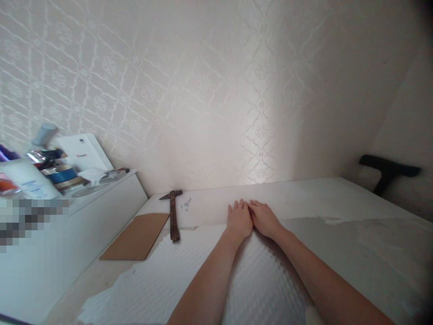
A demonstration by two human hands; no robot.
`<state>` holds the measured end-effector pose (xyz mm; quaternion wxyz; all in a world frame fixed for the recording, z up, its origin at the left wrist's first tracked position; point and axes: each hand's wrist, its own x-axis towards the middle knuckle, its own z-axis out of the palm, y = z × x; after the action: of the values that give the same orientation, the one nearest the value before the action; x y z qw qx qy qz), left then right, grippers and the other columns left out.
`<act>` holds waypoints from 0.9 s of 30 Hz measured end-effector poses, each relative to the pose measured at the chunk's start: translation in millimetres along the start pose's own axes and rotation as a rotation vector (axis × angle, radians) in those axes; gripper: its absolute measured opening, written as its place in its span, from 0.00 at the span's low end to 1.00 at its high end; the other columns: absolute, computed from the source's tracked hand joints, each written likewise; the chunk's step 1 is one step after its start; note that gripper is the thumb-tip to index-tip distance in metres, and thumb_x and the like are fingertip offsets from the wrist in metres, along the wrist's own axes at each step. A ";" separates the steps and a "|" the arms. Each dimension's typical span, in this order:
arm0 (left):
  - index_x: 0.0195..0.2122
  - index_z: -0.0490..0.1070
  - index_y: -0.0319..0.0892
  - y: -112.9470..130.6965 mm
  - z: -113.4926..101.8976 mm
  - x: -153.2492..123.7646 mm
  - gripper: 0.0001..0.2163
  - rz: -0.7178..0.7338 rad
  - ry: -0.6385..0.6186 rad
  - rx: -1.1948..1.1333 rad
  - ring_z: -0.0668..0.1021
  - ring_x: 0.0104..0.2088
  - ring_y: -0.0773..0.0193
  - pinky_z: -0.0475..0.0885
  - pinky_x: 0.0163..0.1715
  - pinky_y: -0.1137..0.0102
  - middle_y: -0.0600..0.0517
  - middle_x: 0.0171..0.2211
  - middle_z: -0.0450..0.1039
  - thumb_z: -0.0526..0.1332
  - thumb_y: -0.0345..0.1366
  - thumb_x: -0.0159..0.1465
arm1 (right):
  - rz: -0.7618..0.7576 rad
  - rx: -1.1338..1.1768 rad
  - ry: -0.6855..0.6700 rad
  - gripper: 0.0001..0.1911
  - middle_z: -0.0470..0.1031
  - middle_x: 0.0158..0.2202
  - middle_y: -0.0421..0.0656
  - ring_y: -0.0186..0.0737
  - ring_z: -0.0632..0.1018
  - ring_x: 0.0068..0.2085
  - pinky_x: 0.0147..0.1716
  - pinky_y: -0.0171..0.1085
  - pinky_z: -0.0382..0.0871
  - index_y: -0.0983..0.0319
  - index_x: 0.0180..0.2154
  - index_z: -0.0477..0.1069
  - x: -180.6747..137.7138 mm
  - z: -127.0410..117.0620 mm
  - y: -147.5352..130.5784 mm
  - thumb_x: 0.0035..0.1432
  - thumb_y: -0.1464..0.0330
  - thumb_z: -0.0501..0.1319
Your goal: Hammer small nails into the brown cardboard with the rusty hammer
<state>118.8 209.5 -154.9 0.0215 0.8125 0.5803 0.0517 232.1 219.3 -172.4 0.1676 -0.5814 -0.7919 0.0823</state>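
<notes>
My left hand (pixel 240 220) lies palm down on the far end of a white bubble-textured sheet (pixel 149 280), its fingers stretched toward the wall. Beside it, my right hand (pixel 265 218) rests palm down with fingers extended, slanting inward so that the two hands touch. Both palms are hidden, and I see nothing held in either hand. Left of the hands is a hammer (pixel 173 216) with a dark head and brown handle. Several tiny metal pieces (pixel 186 204), too small to name exactly, are scattered right of its head. A flat brown cardboard piece (pixel 135 237) lies left of the hammer.
A white cabinet (pixel 111 212) rises along the left, with a white box (pixel 83 151), a pale tube (pixel 30 180) and tape rolls (pixel 62 175) on top. Patterned wallpaper (pixel 203 90) covers the wall behind the white table (pixel 304 192). A black T-shaped object (pixel 385 169) stands at right.
</notes>
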 end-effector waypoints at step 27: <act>0.64 0.54 0.32 0.9 -2.0 -0.3 0.24 -0.006 -0.010 -0.011 0.55 0.65 0.50 0.52 0.63 0.51 0.43 0.66 0.50 0.42 0.32 0.68 | 0.003 -0.001 0.010 0.24 0.62 0.62 0.56 0.49 0.62 0.62 0.60 0.51 0.52 0.68 0.59 0.63 -0.7 -0.1 -1.0 0.64 0.73 0.45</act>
<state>119.3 208.8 -152.9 0.0293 0.8108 0.5825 0.0506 231.4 218.4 -172.1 0.1710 -0.5831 -0.7903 0.0793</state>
